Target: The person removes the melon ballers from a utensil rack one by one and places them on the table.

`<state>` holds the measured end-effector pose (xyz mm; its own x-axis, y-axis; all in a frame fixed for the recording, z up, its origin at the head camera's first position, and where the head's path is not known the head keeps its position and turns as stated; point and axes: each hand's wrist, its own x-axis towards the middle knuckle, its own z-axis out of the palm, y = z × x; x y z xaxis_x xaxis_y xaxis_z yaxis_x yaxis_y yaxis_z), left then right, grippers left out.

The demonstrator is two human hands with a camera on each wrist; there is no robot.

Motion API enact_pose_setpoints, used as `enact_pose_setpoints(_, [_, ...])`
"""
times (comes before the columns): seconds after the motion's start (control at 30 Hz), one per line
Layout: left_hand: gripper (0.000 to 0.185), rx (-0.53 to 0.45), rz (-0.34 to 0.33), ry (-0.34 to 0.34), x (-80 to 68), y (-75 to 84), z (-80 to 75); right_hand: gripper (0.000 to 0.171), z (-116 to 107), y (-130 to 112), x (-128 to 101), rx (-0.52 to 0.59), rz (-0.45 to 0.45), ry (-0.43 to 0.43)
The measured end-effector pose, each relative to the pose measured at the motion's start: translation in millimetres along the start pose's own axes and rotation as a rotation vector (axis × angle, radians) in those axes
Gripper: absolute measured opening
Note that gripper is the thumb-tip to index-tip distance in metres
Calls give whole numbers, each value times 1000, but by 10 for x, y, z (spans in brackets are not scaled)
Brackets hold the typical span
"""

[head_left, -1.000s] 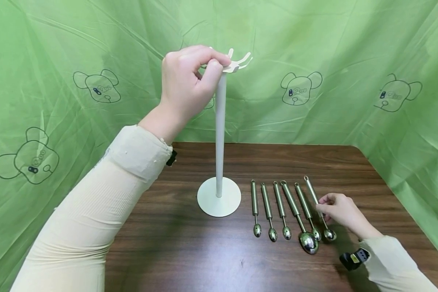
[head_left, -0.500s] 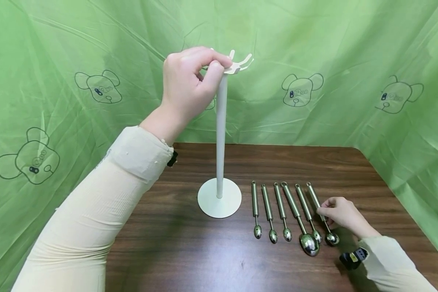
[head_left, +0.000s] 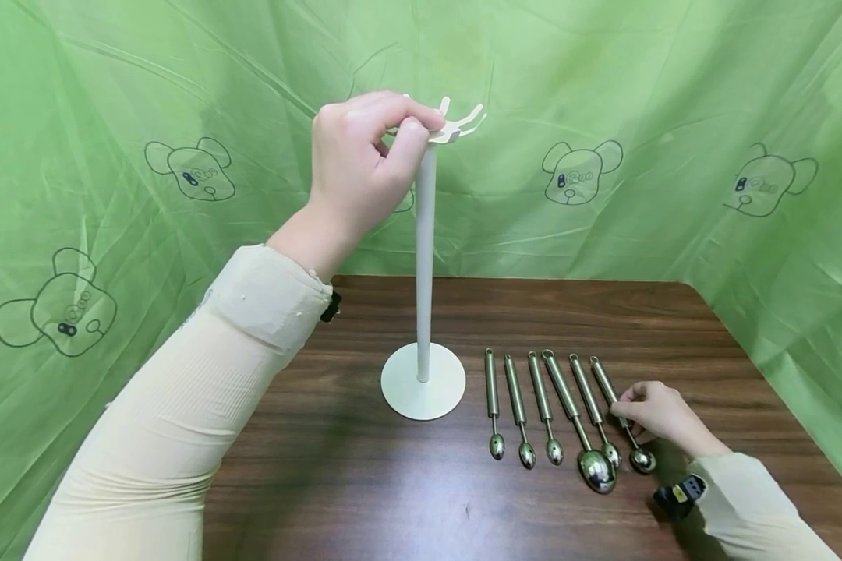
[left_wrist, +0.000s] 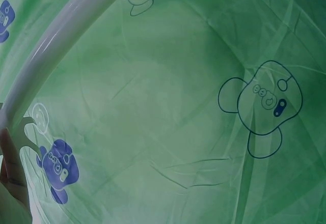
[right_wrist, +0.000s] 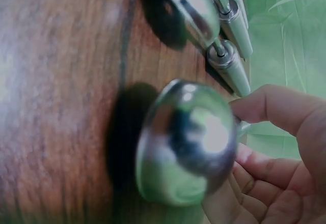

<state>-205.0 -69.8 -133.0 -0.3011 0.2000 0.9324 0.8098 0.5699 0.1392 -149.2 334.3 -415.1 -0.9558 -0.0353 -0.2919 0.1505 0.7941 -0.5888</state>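
My left hand (head_left: pixel 365 156) is raised at the top of a white stand (head_left: pixel 425 257), thumb and index finger pinching its crown of curved hooks (head_left: pixel 452 128). In the left wrist view, part of the hand (left_wrist: pixel 12 183) shows at the lower left by the pole (left_wrist: pixel 51 46). Low on the right, my right hand (head_left: pixel 663 417) pinches the handle of the rightmost steel scoop (head_left: pixel 606 382). The right wrist view shows that scoop's rounded bowl (right_wrist: pixel 188 142) bulging upward close to the wood, with thumb and fingers (right_wrist: pixel 277 107) behind it.
Several more steel scoops (head_left: pixel 561 386) lie in a row left of the right hand, loops away from me; one has a larger bowl (head_left: pixel 596 471). The stand's round base (head_left: pixel 423 405) rests on the dark wooden table (head_left: pixel 365 483). Green cloth (head_left: pixel 498 218) encloses the back and sides.
The rightmost scoop's handle end has come down and toward me, and its bowl has shifted slightly right. My right hand moved a little toward me with it. My left hand stays on the stand.
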Motion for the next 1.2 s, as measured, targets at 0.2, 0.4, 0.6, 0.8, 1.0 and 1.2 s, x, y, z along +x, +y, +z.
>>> enact_pose_setpoints(0.2, [33, -3, -4, -1, -11, 8, -1, 26, 9, 14, 21, 4, 11, -12])
enact_pose_setpoints(0.4, [33, -2, -27, -17, -5, 33, -14, 30, 20, 42, 20, 11, 8, -3])
enact_pose_setpoints(0.6, [33, -37, -56, -79, 2, 54, -58, 38, 27, 54, 10, 22, 12, 1])
enact_pose_setpoints(0.8, [32, -33, -85, -158, 4, 94, -99, 45, 13, 63, -10, 38, 6, -17])
enact_pose_setpoints(1.0, [30, -5, -104, -194, -13, 122, -119, 51, -59, 42, -27, 58, 6, -37])
enact_pose_setpoints(1.2, [30, 19, -119, -192, -43, 158, -178, 54, -218, -49, -36, 97, -75, 24])
